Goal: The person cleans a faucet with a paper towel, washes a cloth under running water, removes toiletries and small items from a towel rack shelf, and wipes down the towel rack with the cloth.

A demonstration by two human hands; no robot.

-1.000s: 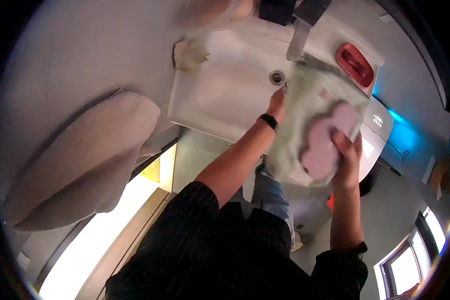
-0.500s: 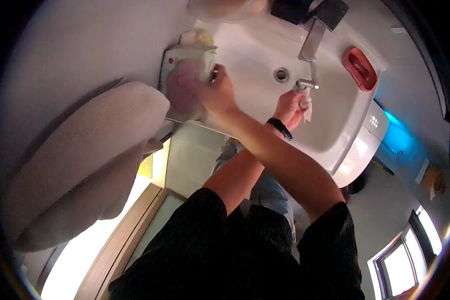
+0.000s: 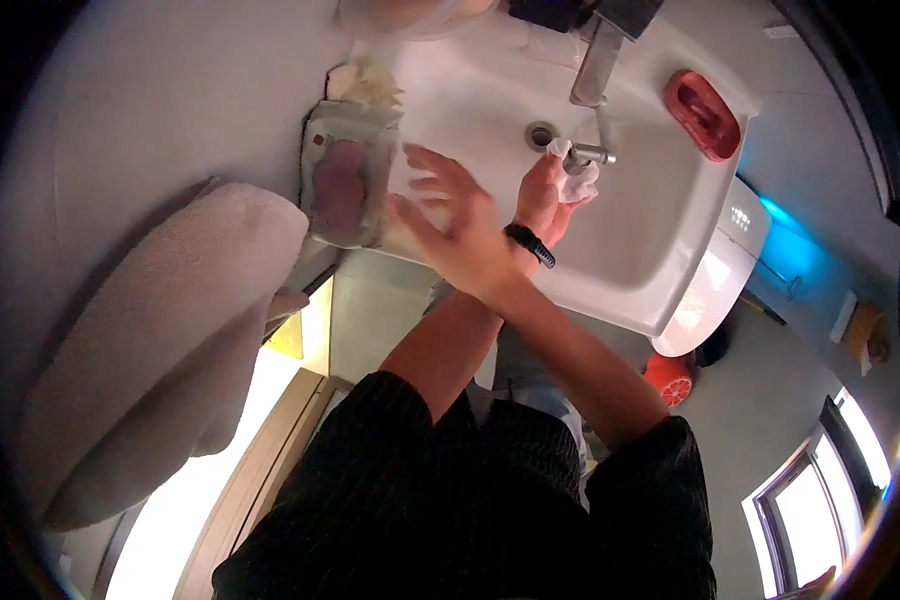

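Note:
My left hand point(image 3: 542, 200), with a black band on its wrist, is closed on a crumpled white tissue point(image 3: 578, 184) over the sink. A small metal fitting point(image 3: 594, 154) sticks out beside the tissue; whether my fingers grip it is unclear. Crossed over my left forearm, my right hand point(image 3: 460, 228) has its fingers spread and holds nothing. Just left of it, a pale green package with a pink patch point(image 3: 338, 190) lies on the sink's left ledge.
The white sink point(image 3: 640, 240) has a drain point(image 3: 541, 136) and a faucet point(image 3: 597, 66). A red soap dish point(image 3: 705, 115) sits on its right rim. A yellowish crumpled item point(image 3: 368, 84) lies behind the package. A grey towel point(image 3: 180, 310) hangs at left.
My right hand has carried the package from the right side to the left ledge and let it go. My left hand, partly hidden before, now shows with the tissue.

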